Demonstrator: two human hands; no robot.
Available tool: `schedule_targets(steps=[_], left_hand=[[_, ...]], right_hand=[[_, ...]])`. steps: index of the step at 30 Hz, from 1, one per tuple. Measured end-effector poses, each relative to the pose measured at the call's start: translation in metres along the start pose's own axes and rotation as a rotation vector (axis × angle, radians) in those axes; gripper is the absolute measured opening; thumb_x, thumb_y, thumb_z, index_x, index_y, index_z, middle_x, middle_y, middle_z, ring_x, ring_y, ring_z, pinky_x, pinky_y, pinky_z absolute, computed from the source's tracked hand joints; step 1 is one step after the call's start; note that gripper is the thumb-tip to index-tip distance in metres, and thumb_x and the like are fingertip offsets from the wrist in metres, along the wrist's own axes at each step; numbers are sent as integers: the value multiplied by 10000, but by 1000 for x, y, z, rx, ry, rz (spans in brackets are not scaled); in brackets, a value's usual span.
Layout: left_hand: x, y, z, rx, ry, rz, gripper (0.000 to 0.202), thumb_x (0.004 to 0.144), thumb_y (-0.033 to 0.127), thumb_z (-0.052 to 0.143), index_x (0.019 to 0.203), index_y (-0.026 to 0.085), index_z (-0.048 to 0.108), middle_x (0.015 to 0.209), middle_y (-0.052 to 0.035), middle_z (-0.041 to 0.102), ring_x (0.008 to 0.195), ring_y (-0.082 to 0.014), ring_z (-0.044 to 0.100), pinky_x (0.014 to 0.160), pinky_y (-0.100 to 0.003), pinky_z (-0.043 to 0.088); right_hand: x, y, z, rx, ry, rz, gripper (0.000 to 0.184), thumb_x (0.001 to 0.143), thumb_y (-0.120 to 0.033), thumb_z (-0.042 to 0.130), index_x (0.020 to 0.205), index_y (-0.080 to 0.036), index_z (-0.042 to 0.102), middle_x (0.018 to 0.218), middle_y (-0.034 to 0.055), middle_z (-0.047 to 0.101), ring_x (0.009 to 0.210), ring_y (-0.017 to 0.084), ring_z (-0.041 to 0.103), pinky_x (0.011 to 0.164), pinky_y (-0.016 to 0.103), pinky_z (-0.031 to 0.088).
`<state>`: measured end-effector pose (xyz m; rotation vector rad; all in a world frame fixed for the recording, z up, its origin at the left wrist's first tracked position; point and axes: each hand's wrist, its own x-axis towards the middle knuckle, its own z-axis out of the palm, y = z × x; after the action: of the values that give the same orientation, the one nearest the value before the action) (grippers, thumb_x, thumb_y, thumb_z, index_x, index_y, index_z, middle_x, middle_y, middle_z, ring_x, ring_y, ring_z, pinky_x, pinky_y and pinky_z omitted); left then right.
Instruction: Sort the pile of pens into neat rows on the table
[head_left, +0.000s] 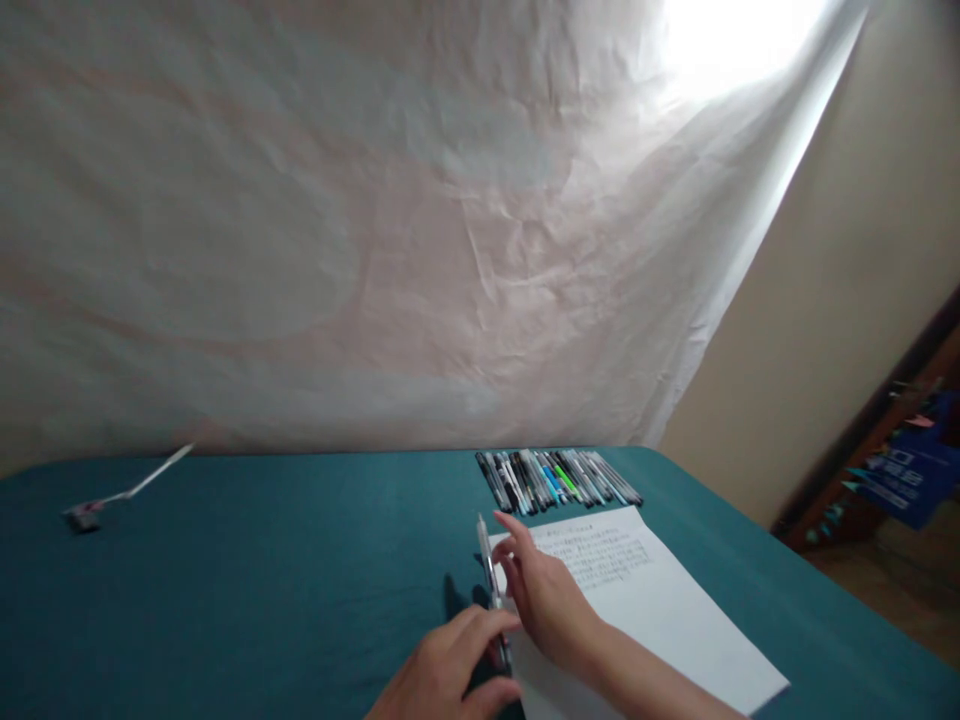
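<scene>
A slim pen with a clear barrel stands nearly lengthwise before me, its tip end pointing away. My left hand has its fingers and thumb around the pen's dark lower part, which is partly hidden behind them. Just right of the pen, my right hand hovers over the paper's left side with the index finger stretched out and the others loosely bent. Nothing shows in its grasp, and I cannot tell whether its fingertips touch the pen. Under that hand lies a white sheet of paper with several lines of handwriting near its top.
Several pens lie side by side in a row beyond the paper. A small dark object with a white strip lies at the far left of the green tablecloth. A pale sheet hangs behind the table; a blue bag is at the right.
</scene>
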<state>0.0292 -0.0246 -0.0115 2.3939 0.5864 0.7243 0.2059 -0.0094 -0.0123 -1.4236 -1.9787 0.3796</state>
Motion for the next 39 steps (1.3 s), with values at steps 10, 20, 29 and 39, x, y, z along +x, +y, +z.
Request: schedule_targets(steps=[10, 20, 29, 39], left_hand=[[2, -3, 4, 74, -47, -14, 461, 803, 421, 441, 1217, 266, 313, 1024, -43, 548, 901, -161, 525, 794, -258, 428], [4, -7, 3, 105, -107, -20, 332, 823, 407, 394, 1084, 215, 464, 1048, -64, 539, 928, -174, 513, 795, -265, 425], [7, -7, 3, 153, -86, -28, 300, 829, 428, 376, 985, 226, 534, 982, -36, 561, 863, -140, 528, 756, -218, 428], [8, -5, 2, 199, -124, -50, 247, 834, 374, 398, 953, 225, 556, 983, -33, 565, 869, -136, 517, 755, -220, 411]], right_hand=[[8, -8, -10, 650, -168, 280, 290, 755, -420, 507, 669, -145, 541, 549, -33, 486, 449, 62, 389, 426, 175, 299], [56, 175, -114, -487, 280, 458, 264, 747, -385, 492, 860, -185, 621, 721, 65, 623, 666, 194, 565, 517, 243, 344], [53, 252, -155, -630, 264, 822, 238, 716, -412, 543, 756, -206, 655, 786, 132, 646, 739, 262, 603, 542, 298, 395], [51, 260, -146, -612, 230, 834, 323, 766, -430, 436, 858, -238, 679, 874, 128, 655, 852, 269, 593, 593, 295, 414]])
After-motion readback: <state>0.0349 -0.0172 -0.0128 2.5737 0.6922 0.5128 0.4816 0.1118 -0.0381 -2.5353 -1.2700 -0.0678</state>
